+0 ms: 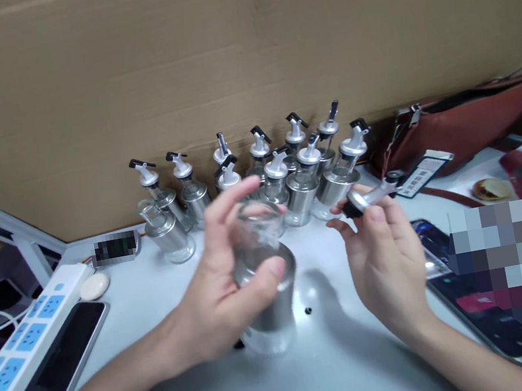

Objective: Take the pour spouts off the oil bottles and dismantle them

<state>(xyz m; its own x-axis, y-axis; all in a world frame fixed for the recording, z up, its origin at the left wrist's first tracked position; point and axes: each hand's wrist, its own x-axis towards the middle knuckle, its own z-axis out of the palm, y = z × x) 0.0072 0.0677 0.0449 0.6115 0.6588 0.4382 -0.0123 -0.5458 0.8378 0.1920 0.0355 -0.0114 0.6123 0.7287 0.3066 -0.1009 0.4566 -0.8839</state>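
My left hand (220, 283) curves around the neck of a glass bottle (272, 301) with a steel sleeve. Its thumb lies across the front, a fingertip shows behind the neck, and the index finger is lifted. The bottle has an uncovered mouth and seems to stand on the table. In my right hand (388, 260) is a pour spout (367, 198), silver with black ends, pinched between thumb and fingers and tilted sideways. A small black piece (308, 310) lies on the table between the hands.
Behind stand several similar bottles with spouts (304, 194), plus one uncapped bottle (170, 235). A power strip (28, 337), a phone (57, 370) and a round white object (94, 287) lie left. A brown bag (470, 118) is at right. Cardboard (117, 66) walls the back.
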